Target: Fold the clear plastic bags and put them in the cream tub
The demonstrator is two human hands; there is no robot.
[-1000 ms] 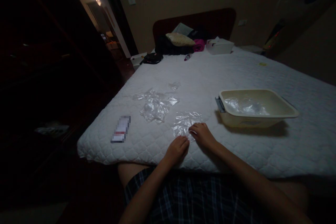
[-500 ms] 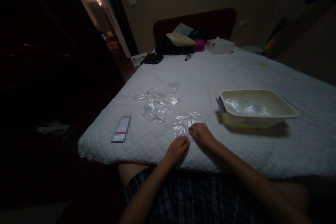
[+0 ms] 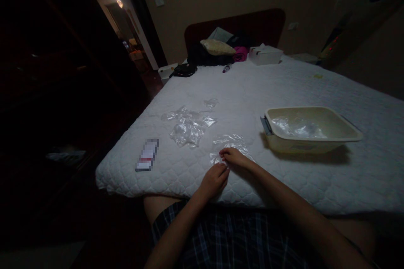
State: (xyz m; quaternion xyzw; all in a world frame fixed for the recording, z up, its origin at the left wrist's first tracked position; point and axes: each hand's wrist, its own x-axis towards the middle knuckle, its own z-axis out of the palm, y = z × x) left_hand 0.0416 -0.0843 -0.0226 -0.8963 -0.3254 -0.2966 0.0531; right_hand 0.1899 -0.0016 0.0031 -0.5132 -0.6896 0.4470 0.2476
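A clear plastic bag (image 3: 227,143) lies flat on the white quilted mattress (image 3: 284,92) near its front edge. My right hand (image 3: 233,157) rests on the bag's near part, fingers pinched on the plastic. My left hand (image 3: 214,180) sits just below it at the bag's near corner, fingers curled on the edge. A loose heap of more clear bags (image 3: 187,128) lies to the left. A beige plastic basin (image 3: 311,129) to the right holds crumpled clear plastic (image 3: 296,127).
A small flat packet (image 3: 147,155) lies near the mattress's left corner. Pillows, dark bags and a white box (image 3: 265,55) crowd the dark headboard at the far end. The floor and doorway at left are very dark.
My right hand has slid left across the bag, folding or gathering its near part. My left hand has barely moved.
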